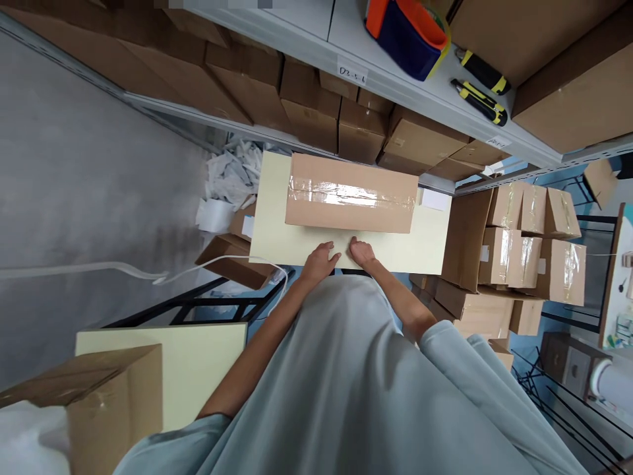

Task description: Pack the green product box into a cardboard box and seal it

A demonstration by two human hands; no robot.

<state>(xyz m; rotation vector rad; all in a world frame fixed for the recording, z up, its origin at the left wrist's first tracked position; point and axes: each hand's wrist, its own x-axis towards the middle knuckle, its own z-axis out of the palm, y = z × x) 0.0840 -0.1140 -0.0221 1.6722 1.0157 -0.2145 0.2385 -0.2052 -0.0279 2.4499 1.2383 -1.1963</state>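
A long cardboard box lies on a pale yellow tabletop, with shiny clear tape along its upper face. Just in front of it, my left hand rests near the table's front edge, thumb apart from the fingers and nothing visible in its grasp. Beside it on the right, my right hand is closed, its fingers curled in. Whether anything small sits inside those curled fingers is hidden. Both hands appear apart from the box. A small white paper lies at the table's right end.
Overhead, a metal shelf bears a tape dispenser and two utility knives. Stacked cartons stand to the right. An opened box is at lower left. A white cable crosses from the left.
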